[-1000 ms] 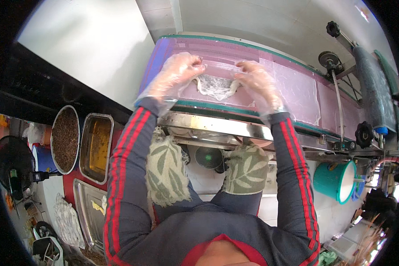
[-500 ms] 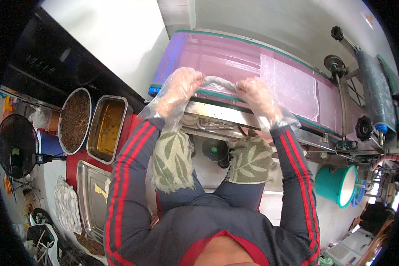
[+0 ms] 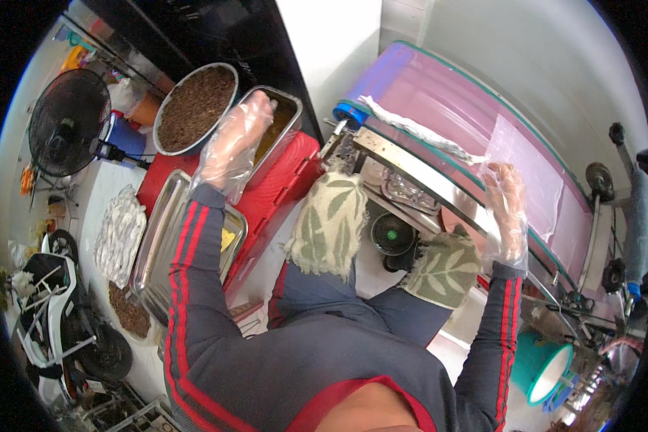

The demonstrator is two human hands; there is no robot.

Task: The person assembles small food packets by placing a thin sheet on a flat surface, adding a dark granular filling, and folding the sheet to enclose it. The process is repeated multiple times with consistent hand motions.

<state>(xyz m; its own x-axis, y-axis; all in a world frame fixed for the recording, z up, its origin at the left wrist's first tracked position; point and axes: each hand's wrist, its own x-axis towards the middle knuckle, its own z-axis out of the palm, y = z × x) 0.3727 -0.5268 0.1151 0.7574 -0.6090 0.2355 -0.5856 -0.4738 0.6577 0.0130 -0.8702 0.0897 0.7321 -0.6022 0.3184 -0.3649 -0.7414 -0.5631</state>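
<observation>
Both my hands wear clear plastic gloves. My left hand (image 3: 237,137) reaches over a metal pan of amber liquid (image 3: 277,131), its fingers stretched toward the far rim; the glove hides part of the pan. A thin, wrinkled, whitish strip (image 3: 417,129) lies lengthwise along the near side of the pink machine bed (image 3: 439,86). At the strip's right end is my right hand (image 3: 507,201), fingers curled near the bed's green edge. Whether they grip the strip's end is hidden. A translucent white sheet (image 3: 529,169) lies flat on the bed beyond that hand.
A round tub of brown crumbly material (image 3: 198,108) stands by the pan on a red surface (image 3: 284,183). Nearer are a shallow metal tray (image 3: 158,245) and a pile of whitish strips (image 3: 122,234). A black fan (image 3: 70,122) stands far left, a teal bucket (image 3: 543,371) at right.
My left hand has left the strip and moved left over the amber liquid. The strip, earlier bunched between both hands, now lies stretched out along the bed. The view has swung left.
</observation>
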